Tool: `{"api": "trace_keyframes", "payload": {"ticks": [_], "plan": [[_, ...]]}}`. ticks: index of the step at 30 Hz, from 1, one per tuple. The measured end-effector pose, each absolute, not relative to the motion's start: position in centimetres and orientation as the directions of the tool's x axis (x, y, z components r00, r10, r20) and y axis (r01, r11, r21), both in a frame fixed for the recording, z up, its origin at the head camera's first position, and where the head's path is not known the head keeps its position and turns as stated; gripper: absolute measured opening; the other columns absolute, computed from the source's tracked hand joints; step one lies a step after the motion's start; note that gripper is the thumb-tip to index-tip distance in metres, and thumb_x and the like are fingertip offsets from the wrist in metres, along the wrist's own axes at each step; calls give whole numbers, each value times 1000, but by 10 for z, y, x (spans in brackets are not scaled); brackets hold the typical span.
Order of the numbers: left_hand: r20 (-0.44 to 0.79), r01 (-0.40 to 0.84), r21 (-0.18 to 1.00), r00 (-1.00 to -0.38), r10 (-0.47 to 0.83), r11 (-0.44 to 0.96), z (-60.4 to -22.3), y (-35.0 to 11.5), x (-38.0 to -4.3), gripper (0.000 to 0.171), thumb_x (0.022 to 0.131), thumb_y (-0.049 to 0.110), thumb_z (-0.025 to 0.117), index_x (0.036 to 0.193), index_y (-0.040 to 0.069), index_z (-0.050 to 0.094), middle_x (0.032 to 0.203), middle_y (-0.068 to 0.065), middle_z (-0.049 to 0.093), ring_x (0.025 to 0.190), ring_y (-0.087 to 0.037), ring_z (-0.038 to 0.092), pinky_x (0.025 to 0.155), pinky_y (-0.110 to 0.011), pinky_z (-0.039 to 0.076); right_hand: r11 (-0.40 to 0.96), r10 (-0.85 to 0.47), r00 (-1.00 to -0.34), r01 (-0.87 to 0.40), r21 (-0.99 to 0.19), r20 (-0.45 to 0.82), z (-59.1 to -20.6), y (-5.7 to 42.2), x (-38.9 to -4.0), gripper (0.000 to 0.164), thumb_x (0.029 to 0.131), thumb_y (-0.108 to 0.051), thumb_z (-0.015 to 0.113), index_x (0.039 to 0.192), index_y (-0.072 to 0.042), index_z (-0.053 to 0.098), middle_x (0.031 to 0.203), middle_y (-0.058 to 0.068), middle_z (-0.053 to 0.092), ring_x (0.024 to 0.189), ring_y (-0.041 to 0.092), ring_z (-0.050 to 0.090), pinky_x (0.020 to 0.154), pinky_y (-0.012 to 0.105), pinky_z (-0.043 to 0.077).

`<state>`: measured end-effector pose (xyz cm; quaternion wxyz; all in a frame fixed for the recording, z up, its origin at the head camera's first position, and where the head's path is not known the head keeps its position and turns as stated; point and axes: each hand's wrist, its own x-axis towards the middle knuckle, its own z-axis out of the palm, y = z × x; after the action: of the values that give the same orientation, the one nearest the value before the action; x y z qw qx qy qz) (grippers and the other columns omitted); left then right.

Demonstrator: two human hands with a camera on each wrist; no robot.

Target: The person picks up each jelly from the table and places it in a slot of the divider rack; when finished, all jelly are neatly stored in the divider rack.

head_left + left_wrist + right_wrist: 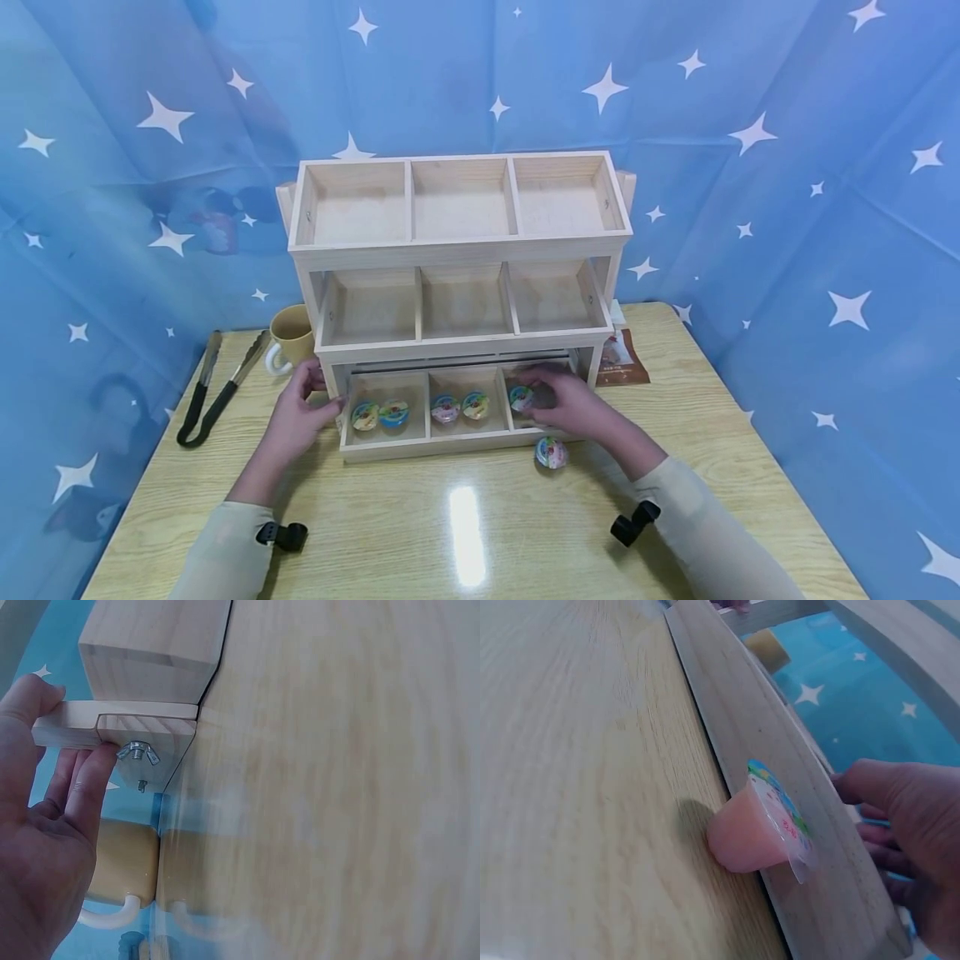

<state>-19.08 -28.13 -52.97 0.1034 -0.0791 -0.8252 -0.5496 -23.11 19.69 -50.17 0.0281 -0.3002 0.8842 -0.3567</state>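
A three-tier wooden rack [465,250] stands on the table, each tier split into three compartments. My left hand [297,414] grips its lower left side, thumb and fingers on opposite faces of a wooden piece [67,724] in the left wrist view. My right hand [573,406] reaches into the bottom right compartment, its thumb and fingers around a jelly cup [521,398]. That cup is hidden in the right wrist view. Another jelly cup, pink [742,829], lies tilted on the table before the bottom tray's front wall [761,742]. Two jelly cups each sit in the left and middle bottom compartments.
A yellow mug [292,332] with a white handle stands left of the rack, and black-handled tongs [213,400] lie beyond it. On the right, a brown packet [624,360] lies partly behind the rack. A blue star-patterned curtain [810,208] surrounds the table.
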Motion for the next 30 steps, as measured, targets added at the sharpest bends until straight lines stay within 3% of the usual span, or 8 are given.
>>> {"api": "trace_keyframes", "payload": {"ticks": [5,11,15,20,30], "plan": [[248,237,892,-969,21,385,-530,-281,-190,61,96,-5,78,150,4,51,123,-18,63,108,-16,59,109,-50,41,597,-446,-860,-491,-635,247,-499,207,-206,47,96,-15,88,137,-1,70,139,17,69,125,38,65,105,60,55],[244,228,887,-970,12,400,-529,-283,-190,61,96,-4,78,151,3,50,121,-19,64,107,-15,59,111,-50,40,624,-368,-854,-520,-583,367,-499,219,-171,35,93,-9,88,123,-1,72,115,12,69,107,34,66,91,54,59],[232,217,889,-973,12,403,-532,-283,-192,62,97,-4,77,152,4,49,123,-19,63,109,-16,59,113,-54,38,655,-345,-847,-526,-543,404,-500,223,-153,35,89,-6,92,119,-3,74,113,6,70,106,28,67,89,51,60],[230,214,888,-973,12,406,-533,-284,-194,62,98,-4,77,153,4,49,123,-19,63,109,-17,59,112,-55,37,699,-319,-853,-506,-506,414,-505,223,-137,36,87,-11,96,117,-7,76,115,0,72,112,22,68,95,51,60],[234,219,889,-972,13,402,-532,-284,-192,61,97,-3,78,151,3,49,124,-20,63,108,-17,59,114,-61,38,776,-318,-887,-446,-446,333,-521,216,-122,44,82,-19,100,118,-11,76,112,-4,71,105,15,66,91,43,61]]}}
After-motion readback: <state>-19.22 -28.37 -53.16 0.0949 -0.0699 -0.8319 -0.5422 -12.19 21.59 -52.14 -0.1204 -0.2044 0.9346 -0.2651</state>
